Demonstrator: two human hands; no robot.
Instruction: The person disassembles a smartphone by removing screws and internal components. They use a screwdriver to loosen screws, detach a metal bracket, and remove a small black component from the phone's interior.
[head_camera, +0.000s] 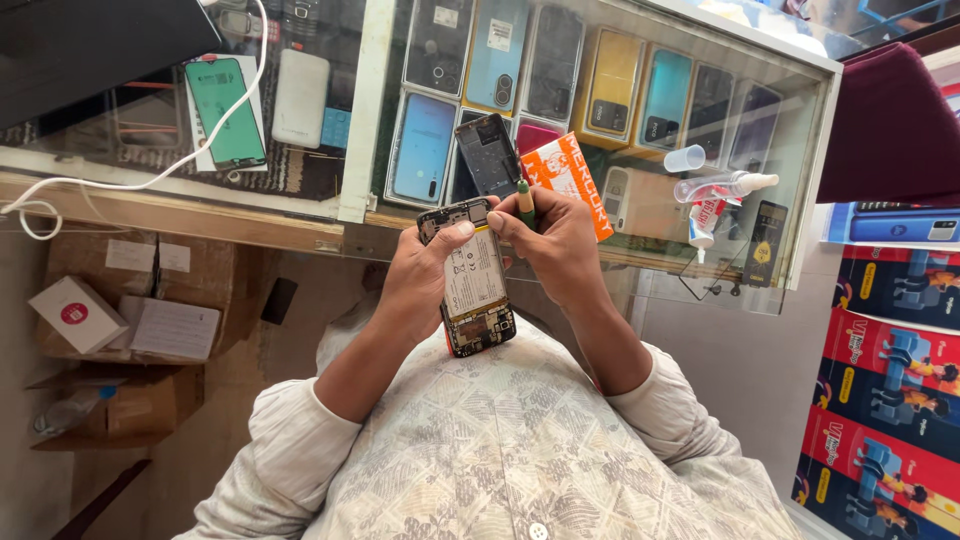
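My left hand (425, 280) grips an opened smartphone (470, 285) with its back cover off, so the white battery and circuit boards show. The thumb presses near the phone's top edge. My right hand (555, 245) holds a small green-handled screwdriver (524, 200) upright, its tip at the phone's upper right corner. Both hands are just in front of my chest, at the edge of a glass counter (350, 120). On the glass beyond my hands lies a dark phone frame (487, 153) beside an orange and white packet (570, 172).
Under the counter glass sit rows of phones and cases (560, 70). A green screen protector (227, 110), a white power bank (300, 97) and a white cable (120, 183) lie at left. A clear glue bottle (720, 185) stands right. Cardboard boxes (120, 330) fill the floor at left.
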